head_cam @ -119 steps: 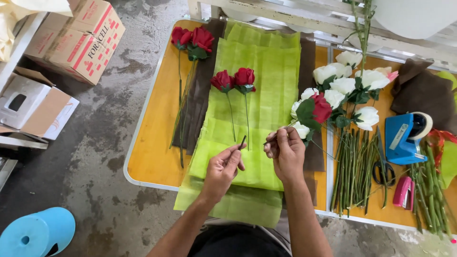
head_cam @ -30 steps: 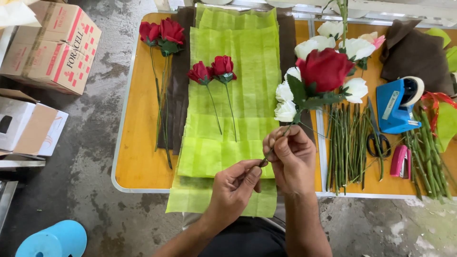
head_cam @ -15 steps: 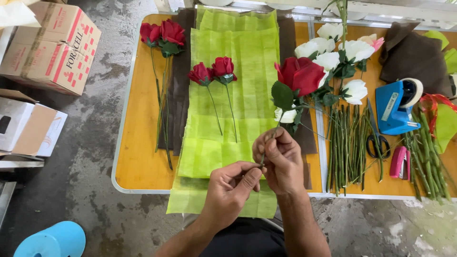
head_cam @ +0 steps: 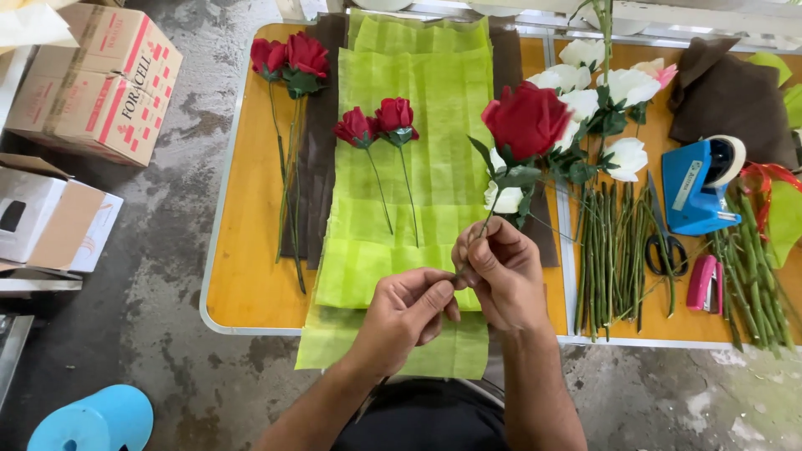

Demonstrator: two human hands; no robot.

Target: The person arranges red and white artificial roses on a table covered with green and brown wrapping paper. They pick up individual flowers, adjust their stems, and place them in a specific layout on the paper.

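My right hand point(head_cam: 501, 271) grips the lower stem of a red rose point(head_cam: 526, 119), which leans up and to the right above the table. My left hand point(head_cam: 407, 315) pinches the bottom end of the same stem, its fingertips touching the right hand. Both hands hover over the near end of a stack of light green wrapping sheets point(head_cam: 418, 117). Two red roses point(head_cam: 378, 124) lie on the green sheets. Another pair of red roses point(head_cam: 288, 58) lies on a dark brown sheet point(head_cam: 322, 159) at the left.
White roses point(head_cam: 601, 83) and green stems point(head_cam: 618, 250) lie right of the sheets on the yellow table point(head_cam: 251, 276). Scissors point(head_cam: 664, 242), a blue tape dispenser point(head_cam: 697, 184) and a pink stapler point(head_cam: 702, 284) sit further right. Cardboard boxes point(head_cam: 100, 79) and a blue stool point(head_cam: 92, 422) stand on the floor at left.
The red rose has risen from the flower pile and swung left over the sheets. My left hand has come in from the left and now holds the stem's end.
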